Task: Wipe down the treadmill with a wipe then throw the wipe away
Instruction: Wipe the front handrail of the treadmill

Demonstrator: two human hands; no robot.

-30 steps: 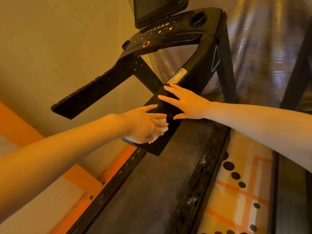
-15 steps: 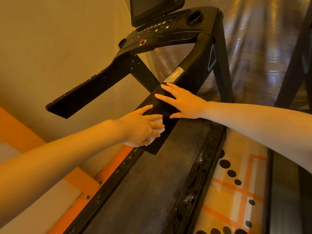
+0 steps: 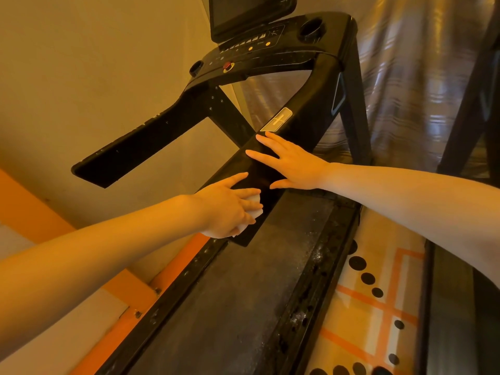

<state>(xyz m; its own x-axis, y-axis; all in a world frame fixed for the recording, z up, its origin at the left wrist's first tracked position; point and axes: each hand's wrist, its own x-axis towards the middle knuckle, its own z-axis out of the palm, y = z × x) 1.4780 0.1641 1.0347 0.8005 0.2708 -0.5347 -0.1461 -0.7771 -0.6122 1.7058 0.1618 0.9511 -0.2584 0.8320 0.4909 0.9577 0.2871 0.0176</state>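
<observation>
Black treadmill point(image 3: 270, 307) barely altered across the last second: same right handrail point(image 3: 305, 125) under both hands, so wiping judged to be mid-course on this rail, with console point(image 3: 251, 50), left rail and the throwing-away all yet to come. Right hand point(image 3: 295, 169) laid flat on the rail with fingers straight and spread, holding nothing; left hand point(image 3: 230, 209) curled over the white wipe point(image 3: 254, 209), pressing it against the rail's lower end, shifted only slightly along it since a second ago. Two round cup holders point(image 3: 311, 29) sunk in the console, nothing seen inside; no bin for the wipe anywhere in view.
</observation>
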